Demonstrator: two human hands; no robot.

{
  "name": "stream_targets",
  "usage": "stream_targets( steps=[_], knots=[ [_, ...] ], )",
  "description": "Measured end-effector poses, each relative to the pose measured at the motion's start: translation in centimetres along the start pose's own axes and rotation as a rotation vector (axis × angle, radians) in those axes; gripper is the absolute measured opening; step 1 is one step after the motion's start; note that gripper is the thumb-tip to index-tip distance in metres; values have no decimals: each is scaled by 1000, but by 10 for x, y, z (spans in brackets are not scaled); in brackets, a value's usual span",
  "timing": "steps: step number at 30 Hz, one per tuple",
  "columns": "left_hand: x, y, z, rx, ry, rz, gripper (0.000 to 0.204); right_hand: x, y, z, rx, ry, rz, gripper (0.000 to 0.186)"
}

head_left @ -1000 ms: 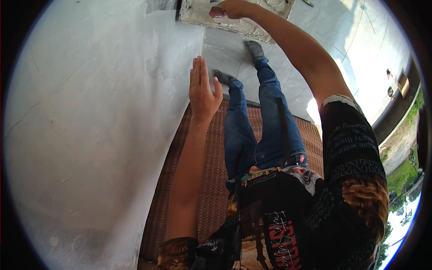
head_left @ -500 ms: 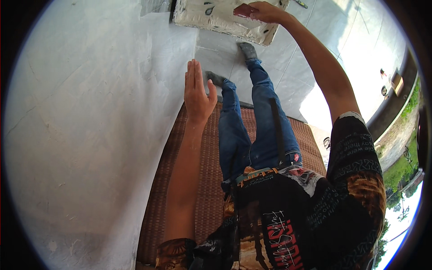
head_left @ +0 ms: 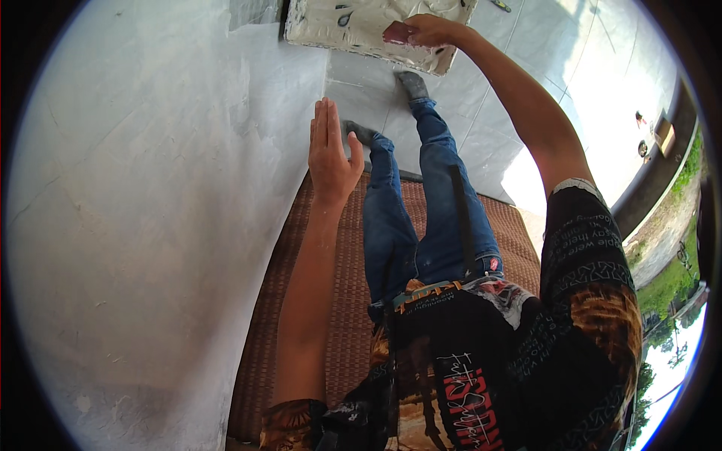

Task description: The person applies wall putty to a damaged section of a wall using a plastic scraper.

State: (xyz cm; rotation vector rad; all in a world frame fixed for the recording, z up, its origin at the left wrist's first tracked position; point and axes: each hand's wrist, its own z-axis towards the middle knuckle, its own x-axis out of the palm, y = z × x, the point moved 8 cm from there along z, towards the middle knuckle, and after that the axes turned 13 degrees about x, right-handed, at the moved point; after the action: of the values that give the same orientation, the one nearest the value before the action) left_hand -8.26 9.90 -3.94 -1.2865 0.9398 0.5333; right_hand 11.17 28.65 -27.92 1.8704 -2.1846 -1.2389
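A red scraper (head_left: 397, 32) is held over the right part of the tray (head_left: 376, 58) of white paste (head_left: 320, 26), clasped by the right grip (head_left: 432, 30). The left grip (head_left: 331, 169), empty, is held flat near the wall (head_left: 150, 188), fingers together, thumb spread.

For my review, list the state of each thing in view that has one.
Left hand: open, fingers straight and together, thumb apart
Right hand: closed on the scraper
Reddish-brown scraper: held over the tray
Tray: smeared with off-white paste
Wall: patchily coated
Woven mat: spread out
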Motion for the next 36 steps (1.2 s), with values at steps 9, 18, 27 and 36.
stream_targets(
  steps=[9,18,27,36],
  knots=[
    [-26,-3,-6,-42,-96,26,64,1,29,-63,206,576,870,17],
    [-105,-25,-34,-100,-405,137,63,-14,168,-156,-143,453,1230,41],
    [-224,-88,-118,-3,-660,439,68,-25,324,-244,-491,421,1196,45],
    [-314,-134,-227,142,-724,695,66,-19,449,-344,-670,260,1131,40]
  ],
)
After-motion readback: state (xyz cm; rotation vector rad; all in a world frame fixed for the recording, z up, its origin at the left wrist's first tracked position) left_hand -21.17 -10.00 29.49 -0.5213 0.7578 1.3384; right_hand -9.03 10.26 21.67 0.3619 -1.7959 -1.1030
